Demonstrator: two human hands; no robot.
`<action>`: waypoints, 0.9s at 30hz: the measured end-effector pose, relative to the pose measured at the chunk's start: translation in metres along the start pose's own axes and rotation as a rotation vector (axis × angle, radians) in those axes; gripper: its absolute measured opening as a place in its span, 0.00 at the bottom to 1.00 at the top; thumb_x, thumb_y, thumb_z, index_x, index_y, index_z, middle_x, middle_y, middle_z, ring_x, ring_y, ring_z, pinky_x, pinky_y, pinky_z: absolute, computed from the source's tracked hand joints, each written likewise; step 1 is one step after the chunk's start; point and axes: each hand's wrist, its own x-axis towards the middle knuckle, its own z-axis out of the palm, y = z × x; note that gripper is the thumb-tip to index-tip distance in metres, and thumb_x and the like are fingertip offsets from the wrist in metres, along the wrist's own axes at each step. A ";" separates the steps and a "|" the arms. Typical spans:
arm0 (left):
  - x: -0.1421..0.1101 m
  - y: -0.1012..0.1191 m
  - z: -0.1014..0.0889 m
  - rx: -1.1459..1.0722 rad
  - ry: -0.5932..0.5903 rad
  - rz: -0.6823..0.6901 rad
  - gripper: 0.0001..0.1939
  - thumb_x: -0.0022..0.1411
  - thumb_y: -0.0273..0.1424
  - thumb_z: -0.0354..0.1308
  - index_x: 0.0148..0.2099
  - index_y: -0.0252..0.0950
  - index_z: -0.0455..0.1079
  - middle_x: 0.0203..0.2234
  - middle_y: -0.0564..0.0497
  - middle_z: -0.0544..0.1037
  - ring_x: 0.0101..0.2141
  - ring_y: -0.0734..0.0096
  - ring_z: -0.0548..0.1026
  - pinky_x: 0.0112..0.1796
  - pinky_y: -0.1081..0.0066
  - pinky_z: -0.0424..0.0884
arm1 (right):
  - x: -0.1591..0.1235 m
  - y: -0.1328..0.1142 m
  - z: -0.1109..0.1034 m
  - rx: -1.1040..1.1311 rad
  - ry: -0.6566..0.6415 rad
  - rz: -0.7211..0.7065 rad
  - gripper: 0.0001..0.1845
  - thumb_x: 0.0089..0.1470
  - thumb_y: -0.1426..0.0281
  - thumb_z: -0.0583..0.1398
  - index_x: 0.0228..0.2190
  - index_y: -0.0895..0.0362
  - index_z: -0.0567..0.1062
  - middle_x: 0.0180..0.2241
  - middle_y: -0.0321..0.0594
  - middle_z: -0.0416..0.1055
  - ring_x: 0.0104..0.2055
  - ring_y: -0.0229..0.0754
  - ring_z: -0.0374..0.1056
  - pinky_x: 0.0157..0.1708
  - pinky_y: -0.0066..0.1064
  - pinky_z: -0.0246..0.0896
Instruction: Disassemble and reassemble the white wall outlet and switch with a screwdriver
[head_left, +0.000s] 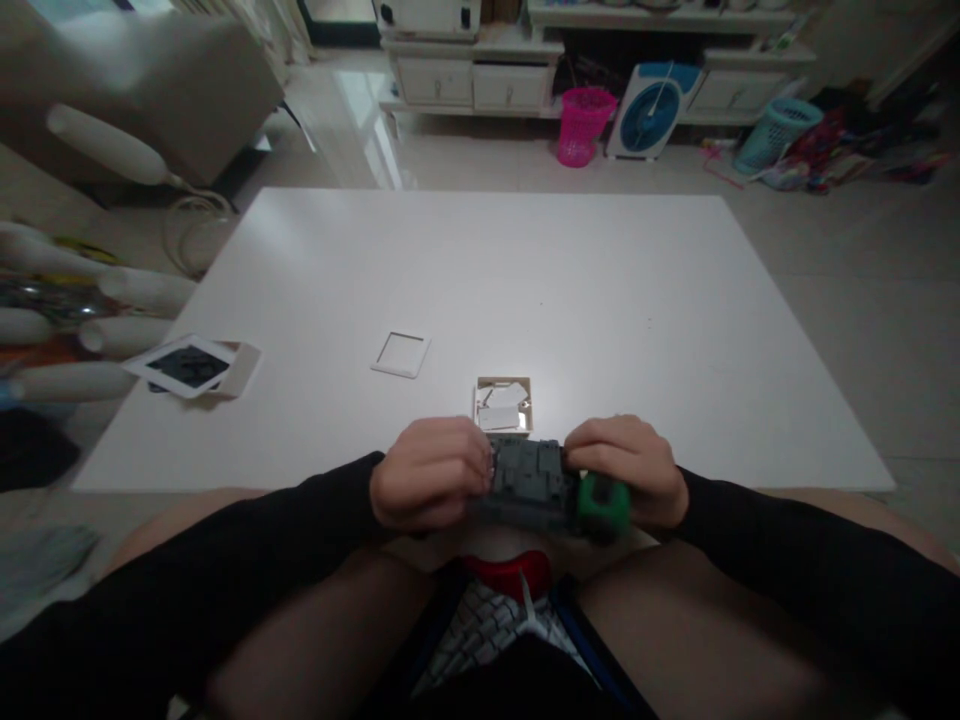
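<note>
Near the table's front edge, I hold a dark grey boxy toy truck (529, 475) with a green, cab-like end, slightly blurred, between both hands. My left hand (433, 470) is closed on its left end, fingertips on the grey body. My right hand (630, 462) grips the other end, around the green part (604, 505). Just beyond the toy lies a small open box (529, 405) with white pieces and small metal-looking bits inside. A thin white square frame (417, 370) lies flat further left.
On a wide white table (540, 270), a white-framed item with a dark centre (191, 366) rests at the left edge against an open carton (244, 368). Wrapped chair-like posts (146, 290) crowd the left side. Beyond stand a pink basket (581, 125) and a blue-white fan (646, 112).
</note>
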 end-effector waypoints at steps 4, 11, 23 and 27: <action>0.020 0.004 -0.003 -0.099 0.173 -0.188 0.18 0.54 0.36 0.77 0.29 0.36 0.70 0.24 0.53 0.76 0.27 0.73 0.74 0.31 0.72 0.75 | -0.003 0.001 0.018 0.436 0.060 0.715 0.15 0.50 0.63 0.74 0.29 0.56 0.75 0.25 0.32 0.73 0.25 0.36 0.67 0.25 0.28 0.63; 0.015 -0.018 0.006 -0.481 0.185 -0.589 0.21 0.55 0.36 0.77 0.36 0.34 0.67 0.31 0.52 0.81 0.31 0.73 0.79 0.37 0.71 0.79 | -0.016 0.008 0.037 0.827 0.055 1.070 0.18 0.47 0.60 0.76 0.34 0.58 0.80 0.29 0.36 0.78 0.33 0.42 0.73 0.38 0.40 0.74; 0.015 -0.014 0.007 -0.486 0.060 -0.622 0.25 0.51 0.26 0.77 0.42 0.36 0.62 0.40 0.50 0.79 0.39 0.70 0.81 0.42 0.69 0.80 | -0.016 0.011 0.038 0.683 0.023 1.130 0.16 0.46 0.64 0.74 0.34 0.58 0.78 0.28 0.34 0.75 0.30 0.40 0.68 0.34 0.36 0.68; 0.015 -0.015 0.006 -0.479 0.045 -0.604 0.25 0.52 0.26 0.77 0.43 0.36 0.63 0.40 0.51 0.78 0.40 0.70 0.80 0.42 0.70 0.80 | -0.016 0.013 0.039 0.652 0.004 1.102 0.15 0.45 0.66 0.73 0.33 0.58 0.77 0.29 0.34 0.75 0.30 0.40 0.68 0.33 0.35 0.65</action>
